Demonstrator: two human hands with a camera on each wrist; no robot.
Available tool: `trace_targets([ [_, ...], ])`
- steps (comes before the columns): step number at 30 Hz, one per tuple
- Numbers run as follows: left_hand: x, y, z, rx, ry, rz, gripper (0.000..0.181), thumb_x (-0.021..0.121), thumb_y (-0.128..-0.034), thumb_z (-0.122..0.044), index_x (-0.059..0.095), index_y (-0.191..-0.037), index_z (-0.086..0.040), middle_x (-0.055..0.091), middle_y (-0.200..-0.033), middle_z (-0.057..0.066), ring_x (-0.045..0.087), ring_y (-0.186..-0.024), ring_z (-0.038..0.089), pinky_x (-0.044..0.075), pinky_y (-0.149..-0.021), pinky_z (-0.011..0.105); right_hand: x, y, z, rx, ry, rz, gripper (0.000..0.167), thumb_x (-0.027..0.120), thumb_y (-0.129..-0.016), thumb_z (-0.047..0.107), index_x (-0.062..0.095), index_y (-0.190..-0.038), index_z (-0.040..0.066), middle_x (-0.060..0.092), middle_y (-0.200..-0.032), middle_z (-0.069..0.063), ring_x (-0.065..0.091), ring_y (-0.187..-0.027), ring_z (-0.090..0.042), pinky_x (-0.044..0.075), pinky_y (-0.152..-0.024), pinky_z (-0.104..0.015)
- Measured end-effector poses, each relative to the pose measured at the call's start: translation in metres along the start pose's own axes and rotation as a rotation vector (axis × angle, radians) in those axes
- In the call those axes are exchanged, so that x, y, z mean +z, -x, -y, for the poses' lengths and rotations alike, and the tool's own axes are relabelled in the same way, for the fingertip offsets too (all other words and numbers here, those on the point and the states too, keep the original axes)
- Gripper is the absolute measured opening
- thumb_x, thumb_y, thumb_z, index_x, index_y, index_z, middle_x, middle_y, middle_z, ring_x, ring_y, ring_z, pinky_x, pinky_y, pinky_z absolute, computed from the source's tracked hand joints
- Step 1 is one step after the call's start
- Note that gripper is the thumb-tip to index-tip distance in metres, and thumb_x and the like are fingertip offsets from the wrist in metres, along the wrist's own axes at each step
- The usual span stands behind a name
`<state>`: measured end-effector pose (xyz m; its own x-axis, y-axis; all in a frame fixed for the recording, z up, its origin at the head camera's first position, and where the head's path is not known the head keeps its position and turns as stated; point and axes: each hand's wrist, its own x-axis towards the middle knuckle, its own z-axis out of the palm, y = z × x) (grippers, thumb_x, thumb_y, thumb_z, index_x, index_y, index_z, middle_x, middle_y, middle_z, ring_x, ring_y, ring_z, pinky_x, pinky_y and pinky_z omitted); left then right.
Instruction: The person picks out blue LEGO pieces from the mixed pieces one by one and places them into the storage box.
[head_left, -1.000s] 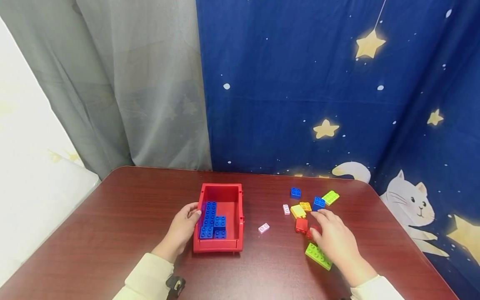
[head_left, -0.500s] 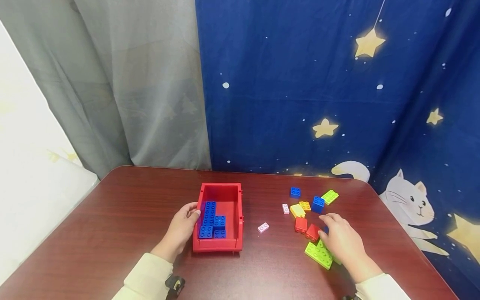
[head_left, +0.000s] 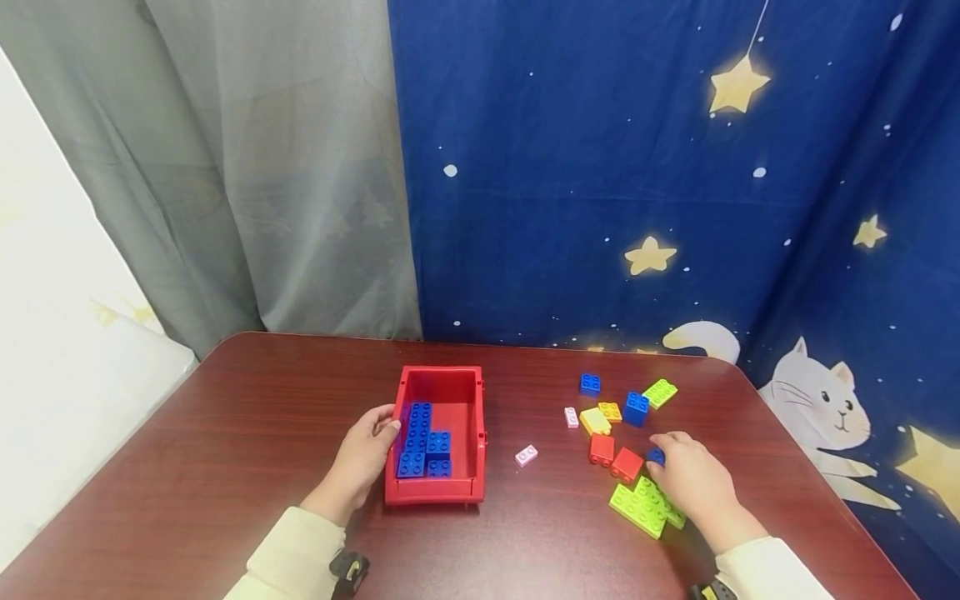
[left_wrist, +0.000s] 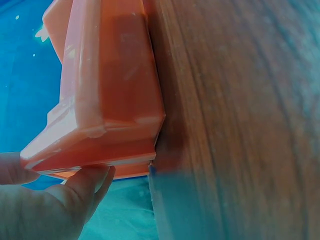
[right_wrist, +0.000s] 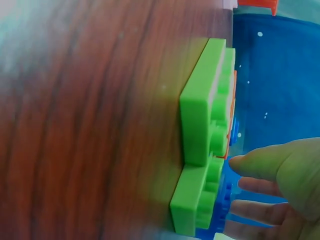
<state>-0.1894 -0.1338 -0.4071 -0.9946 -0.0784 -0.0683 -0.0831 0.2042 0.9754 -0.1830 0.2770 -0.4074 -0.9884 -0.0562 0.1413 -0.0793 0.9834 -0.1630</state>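
My left hand grips the box, with blue bricks already inside. My right hand reaches another blue brick; I can't tell whether I'm pinching it. Two loose blues lie beyond that hand; red bricks and green bricks sit outside too.

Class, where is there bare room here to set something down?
Bare tabletop lies left of the red box, beyond the left hand. Another patch, toward the near edge, separates the box from the near green bricks. The box is also bare right of its blue bricks. Crowded: left of the right hand, where the red bricks and others cluster.
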Motion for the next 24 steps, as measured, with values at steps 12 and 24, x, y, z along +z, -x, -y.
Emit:
trace_targets([
  [12, 0.0, 0.001, -0.001, -0.002, -0.011, -0.006, 0.044, 0.042, -0.1021, -0.012, 0.035, -0.143, 0.004, 0.046, -0.138, 0.028, 0.048, -0.124, 0.044, 0.042, -0.102, 0.054, 0.0, -0.008, -0.005, 0.022, -0.011, 0.037, 0.039, 0.073, -0.082, 0.013, 0.063, -0.114, -0.008, 0.06, -0.113, -0.03, 0.058, -0.104, -0.047, 0.049, -0.084, -0.061],
  [24, 0.0, 0.0, 0.0, -0.025, -0.031, -0.017, 0.044, 0.043, -0.1014, -0.013, 0.036, -0.143, 0.002, 0.048, -0.136, 0.026, 0.051, -0.123, 0.042, 0.044, -0.101, 0.052, -0.002, -0.014, -0.003, 0.026, -0.008, 0.067, 0.029, 0.072, -0.082, 0.01, 0.066, -0.105, -0.007, 0.064, -0.097, -0.021, 0.063, -0.089, -0.04, 0.052, -0.079, -0.058],
])
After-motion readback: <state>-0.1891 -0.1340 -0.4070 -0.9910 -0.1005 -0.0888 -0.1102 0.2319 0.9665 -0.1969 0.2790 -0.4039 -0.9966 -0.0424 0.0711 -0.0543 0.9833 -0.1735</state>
